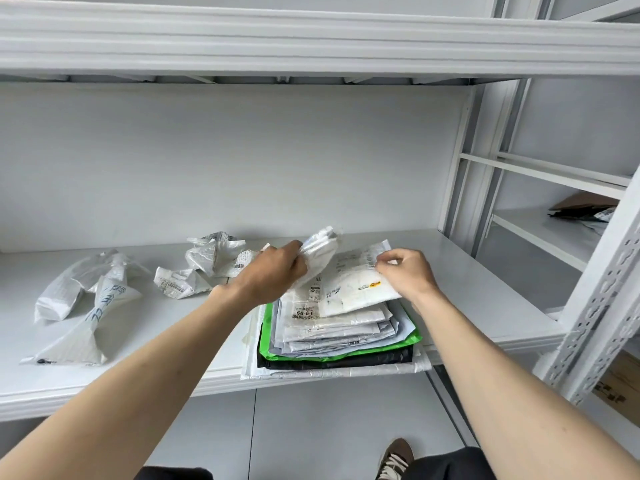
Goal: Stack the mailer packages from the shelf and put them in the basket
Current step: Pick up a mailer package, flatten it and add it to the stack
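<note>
Left hand (273, 268) grips a crumpled mailer (317, 252); right hand (405, 271) pinches the top mailer (353, 285) of the stack (339, 334) at the shelf's (485, 299) front edge; 2 loose mailers (83, 299) lie left.

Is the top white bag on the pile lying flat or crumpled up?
Flat. The top white mailer lies spread on the stack; the right hand pinches its far edge.

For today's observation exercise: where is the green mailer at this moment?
In the head view, the green mailer lies low in the stack at the shelf's front edge, right of centre, just above a black mailer.
</note>
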Demonstrator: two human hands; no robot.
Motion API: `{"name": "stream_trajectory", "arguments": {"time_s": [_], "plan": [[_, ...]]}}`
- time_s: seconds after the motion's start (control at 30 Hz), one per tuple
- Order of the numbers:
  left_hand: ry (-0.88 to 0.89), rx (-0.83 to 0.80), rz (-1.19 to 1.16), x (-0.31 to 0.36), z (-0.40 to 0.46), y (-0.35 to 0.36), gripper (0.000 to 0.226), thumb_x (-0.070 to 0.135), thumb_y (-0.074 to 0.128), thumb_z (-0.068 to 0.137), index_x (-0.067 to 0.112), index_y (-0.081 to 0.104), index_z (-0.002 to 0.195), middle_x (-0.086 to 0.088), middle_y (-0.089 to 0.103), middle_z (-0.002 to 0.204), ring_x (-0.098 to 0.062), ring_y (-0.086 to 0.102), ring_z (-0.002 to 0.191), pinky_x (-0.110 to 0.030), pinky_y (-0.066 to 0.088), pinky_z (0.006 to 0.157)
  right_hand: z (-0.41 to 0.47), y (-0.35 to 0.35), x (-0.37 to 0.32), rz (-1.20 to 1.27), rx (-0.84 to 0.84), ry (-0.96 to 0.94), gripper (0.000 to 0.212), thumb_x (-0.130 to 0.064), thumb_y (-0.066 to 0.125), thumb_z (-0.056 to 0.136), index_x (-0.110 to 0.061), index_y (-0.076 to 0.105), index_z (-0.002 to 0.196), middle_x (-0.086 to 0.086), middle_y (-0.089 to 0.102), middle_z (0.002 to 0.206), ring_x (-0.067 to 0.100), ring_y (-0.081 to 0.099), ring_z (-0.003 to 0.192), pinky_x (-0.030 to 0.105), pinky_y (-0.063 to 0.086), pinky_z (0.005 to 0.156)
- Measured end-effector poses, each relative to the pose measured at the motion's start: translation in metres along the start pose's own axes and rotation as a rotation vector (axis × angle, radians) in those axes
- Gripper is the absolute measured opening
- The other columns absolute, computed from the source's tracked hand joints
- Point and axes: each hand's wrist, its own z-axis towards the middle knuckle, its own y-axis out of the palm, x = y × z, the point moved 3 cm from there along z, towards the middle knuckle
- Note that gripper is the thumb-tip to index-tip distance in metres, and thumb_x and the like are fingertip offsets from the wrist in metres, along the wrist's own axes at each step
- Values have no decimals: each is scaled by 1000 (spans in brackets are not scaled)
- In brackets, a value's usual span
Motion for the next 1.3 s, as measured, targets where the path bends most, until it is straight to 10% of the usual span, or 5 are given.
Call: {"name": "stream_trajectory", "arguments": {"time_s": [0.37, 0.53, 0.77, 1.03, 1.3], "plan": [[244, 15, 267, 6, -21, 36, 39, 40, 29, 92, 22, 57, 112, -6, 71, 92, -36, 65, 85, -38, 51, 67, -15, 37, 14, -154, -305, -27, 15, -19, 64, 91, -28, 75, 87, 5, 76, 91, 14, 62, 77, 24, 44, 64], [65, -72, -250, -9, -21, 55, 54, 67, 28, 92, 38, 70, 112, 11, 48, 134, -8, 34, 133, -37, 33, 109, -16, 27, 18, -20, -267, 104, 43, -19, 42, 103, -16, 42, 146, 1, 53, 135, 15, 58, 98, 25, 41, 80], [-305, -89, -704, -15, -28, 73, 54, 61, 65, 76, 47, 46, 125, 5, 12, 160, -19, 17, 148, -48, 20, 119, -24, 29, 7, -6, -321, 132, 47, -46, 48, 98, -18, 57, 135, -4, 54, 138, 15, 48, 127, 28, 31, 107], [-333, -101, -572, 4, -32, 81, 60, 47, 55, 88, 38, 33, 144, -3, 4, 163, -25, 10, 149, -41, 12, 117, -31, 48, 4, -162, -251, 111, 37, -43, 53, 91, -9, 67, 97, 8, 66, 85, 25, 63, 85, 30, 44, 74], [-323, -36, -633, -12, -12, 51, 56, 48, 46, 93, 30, 39, 145, -3, 10, 162, -12, 2, 150, -39, 9, 120, -5, 47, -43, -395, -204, 22, 46, -31, 55, 90, -8, 52, 130, 12, 59, 129, 28, 55, 118, 30, 43, 94]]}}
